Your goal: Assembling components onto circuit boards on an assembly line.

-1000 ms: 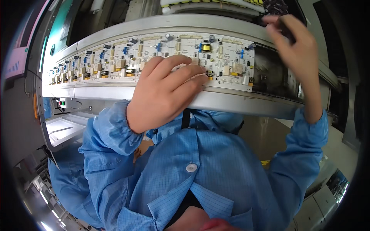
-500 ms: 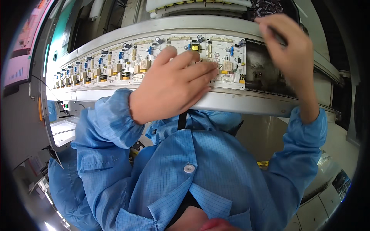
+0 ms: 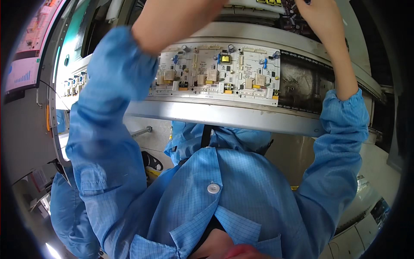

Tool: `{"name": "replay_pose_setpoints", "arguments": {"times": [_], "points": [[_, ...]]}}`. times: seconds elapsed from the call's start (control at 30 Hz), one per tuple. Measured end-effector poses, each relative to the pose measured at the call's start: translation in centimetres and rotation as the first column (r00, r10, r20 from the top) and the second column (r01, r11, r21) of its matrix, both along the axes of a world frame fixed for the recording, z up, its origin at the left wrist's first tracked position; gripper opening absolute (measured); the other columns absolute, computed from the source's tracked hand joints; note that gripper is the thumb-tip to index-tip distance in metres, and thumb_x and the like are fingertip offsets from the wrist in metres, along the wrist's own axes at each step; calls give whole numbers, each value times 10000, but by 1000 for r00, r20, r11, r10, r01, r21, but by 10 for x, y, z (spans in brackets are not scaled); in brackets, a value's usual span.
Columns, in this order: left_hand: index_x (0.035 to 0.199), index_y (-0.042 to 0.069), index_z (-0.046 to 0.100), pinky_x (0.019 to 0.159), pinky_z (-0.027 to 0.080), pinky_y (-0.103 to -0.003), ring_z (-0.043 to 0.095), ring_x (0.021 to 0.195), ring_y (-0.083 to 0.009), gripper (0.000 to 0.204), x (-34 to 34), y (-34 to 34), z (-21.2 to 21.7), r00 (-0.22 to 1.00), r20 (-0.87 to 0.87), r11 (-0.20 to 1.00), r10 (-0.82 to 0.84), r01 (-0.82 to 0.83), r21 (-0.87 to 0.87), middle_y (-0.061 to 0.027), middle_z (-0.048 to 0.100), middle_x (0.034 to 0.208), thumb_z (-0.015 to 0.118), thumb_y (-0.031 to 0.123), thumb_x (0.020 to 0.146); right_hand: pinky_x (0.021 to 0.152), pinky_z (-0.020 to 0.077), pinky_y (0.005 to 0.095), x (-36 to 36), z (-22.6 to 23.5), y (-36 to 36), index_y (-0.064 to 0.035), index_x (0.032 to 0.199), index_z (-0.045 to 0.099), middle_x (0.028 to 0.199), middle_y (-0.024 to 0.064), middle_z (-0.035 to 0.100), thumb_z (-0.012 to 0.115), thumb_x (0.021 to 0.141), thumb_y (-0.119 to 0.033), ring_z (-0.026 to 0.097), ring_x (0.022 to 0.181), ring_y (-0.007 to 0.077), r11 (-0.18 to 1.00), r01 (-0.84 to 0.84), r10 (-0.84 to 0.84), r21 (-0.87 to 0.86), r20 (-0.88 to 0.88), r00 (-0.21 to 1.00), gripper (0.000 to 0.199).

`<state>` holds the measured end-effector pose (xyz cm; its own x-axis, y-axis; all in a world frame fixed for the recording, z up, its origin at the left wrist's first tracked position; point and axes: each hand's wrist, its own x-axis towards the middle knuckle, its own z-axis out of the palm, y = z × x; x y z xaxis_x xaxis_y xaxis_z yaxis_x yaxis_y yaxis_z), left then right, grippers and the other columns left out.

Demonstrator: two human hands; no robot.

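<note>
— Right hand?
— Raised to the top edge of the view, beside a dark cluster of small parts behind the conveyor. Fingers cut off by the frame; cannot tell whether closed on anything or spread.
— Left hand?
— Out of view. Only the bare left forearm visible, lifted across the top of the picture, blue sleeve bunched at the wrist. No telling whether open or closed.
— Nearest thing below the arms?
— White circuit board, lying flat on the conveyor, between the two forearms. Untouched by either. Dotted with a yellow block near the middle top, blue pieces, tan boxes along the lower edge, grey cylinders at the upper edge.
— To its right?
— Dark empty stretch of conveyor bed, just beside the board, under the right forearm.
— To its left?
— More boards in a row, partly hidden behind the left sleeve, curving off toward the edge.
— In front?
— Grey metal rail running along the near side of the conveyor, board just behind it.
— Lower down?
— Blue checked coat with a white button, filling the bottom of the view.
— Far left?
— Screen with pink and blue panels, tilted at the rim.
</note>
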<state>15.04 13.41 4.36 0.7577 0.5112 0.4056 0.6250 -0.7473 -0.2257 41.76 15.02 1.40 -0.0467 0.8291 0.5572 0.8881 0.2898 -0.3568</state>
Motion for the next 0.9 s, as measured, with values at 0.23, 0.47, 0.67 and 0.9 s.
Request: {"name": "replay_pose_setpoints", "arguments": {"times": [0.23, 0.47, 0.67, 0.9], "points": [[986, 24, 678, 808, 502, -447, 637, 900, -374, 179, -2, 57, -19, 996, 22, 996, 91, -92, 16, -190, 644, 989, 592, 160, 906, 801, 533, 484, 25, -42, 18, 45, 820, 673, 850, 277, 666, 697, 731, -223, 661, 867, 423, 914, 223, -92, -338, 361, 928, 284], [1022, 24, 632, 792, 502, -467, 628, 885, -391, 162, 15, 62, -17, 970, 124, 976, 208, -197, -93, -216, 629, 953, 554, 122, 919, 766, 526, 461, 20, -9, 3, 28, 901, 664, 837, 233, 674, 706, 766, -211, 668, 833, 397, 974, 160, -133, -158, 170, 977, 277], [1013, 11, 611, 793, 506, -442, 610, 901, -392, 148, 6, 63, -8, 967, 119, 973, 226, -230, 21, -205, 635, 939, 570, 108, 909, 659, 502, 398, -11, 12, -16, 21, 866, 646, 759, 177, 654, 709, 784, -157, 652, 725, 337, 980, 71, -82, -188, -51, 995, 206], [940, 21, 692, 808, 510, -374, 607, 894, -262, 121, 27, -2, 20, 985, 93, 985, -149, 139, 101, -118, 682, 938, 664, 97, 849, 701, 518, 431, 10, -3, -40, 26, 848, 651, 799, 204, 667, 696, 769, -159, 658, 770, 374, 1000, 16, -15, -6, 71, 997, 206]]}}
